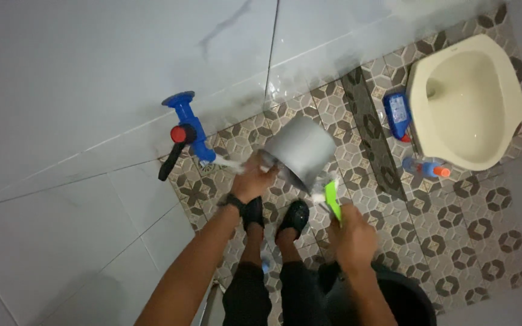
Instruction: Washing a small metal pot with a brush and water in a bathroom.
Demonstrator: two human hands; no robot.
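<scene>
My left hand point(252, 180) grips the rim of a grey metal pot point(300, 151), tilted on its side with its bottom toward the camera. A dark watch sits on that wrist. My right hand point(350, 236) is closed around a bright green brush handle point(332, 199) whose white end rests at the pot's lower edge. A thin stream of water runs from a blue wall tap point(190, 128) with a red knob toward the pot. My feet in black shoes point(296, 215) stand on the patterned floor below the pot.
A cream squat toilet point(467, 99) lies at the upper right. A blue bottle point(399, 113) and a second bottle with an orange cap point(425, 168) lie beside it. White tiled wall fills the left; a dark bucket point(407, 297) stands at the bottom right.
</scene>
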